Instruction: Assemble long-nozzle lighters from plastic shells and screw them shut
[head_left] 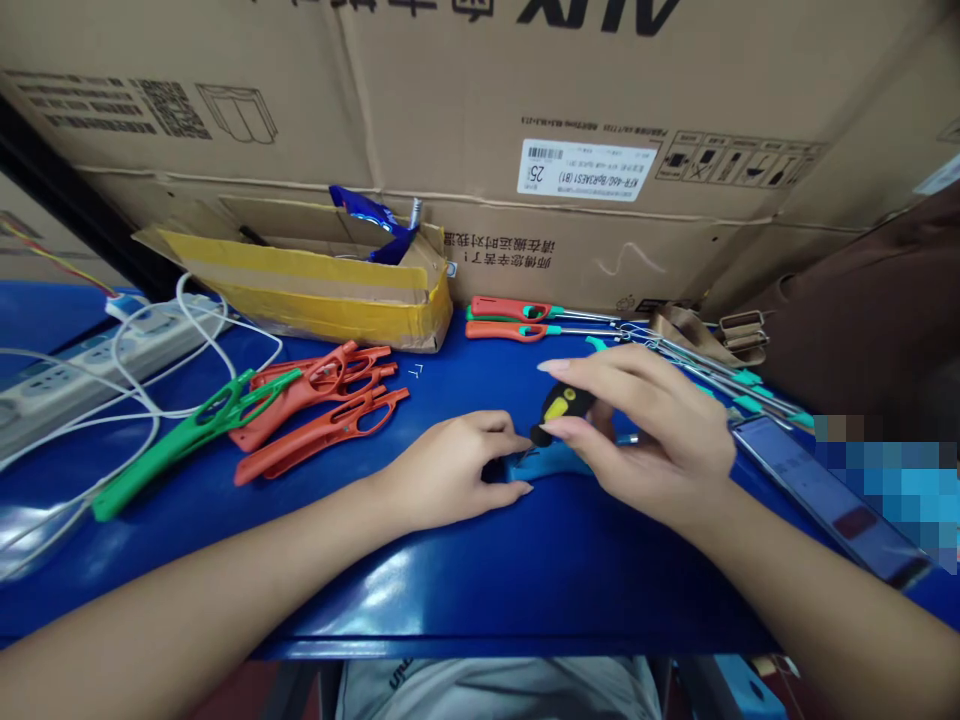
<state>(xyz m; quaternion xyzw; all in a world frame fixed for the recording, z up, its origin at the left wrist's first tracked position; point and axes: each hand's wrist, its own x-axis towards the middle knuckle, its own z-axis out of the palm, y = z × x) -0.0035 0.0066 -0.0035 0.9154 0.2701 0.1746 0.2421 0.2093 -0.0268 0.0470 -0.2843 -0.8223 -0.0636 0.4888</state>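
I see box (315, 285), blue packet (369, 209) inside; front-right of box, left hand (454, 468) pinches blue casing (553, 462), right hand (660, 430) grips tool (556, 406).

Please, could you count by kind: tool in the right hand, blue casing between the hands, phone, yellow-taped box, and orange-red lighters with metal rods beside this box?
Black-and-yellow tool: 1
Blue casing: 1
Phone: 1
Yellow-taped box: 1
Orange-red lighters: 2
Total: 6
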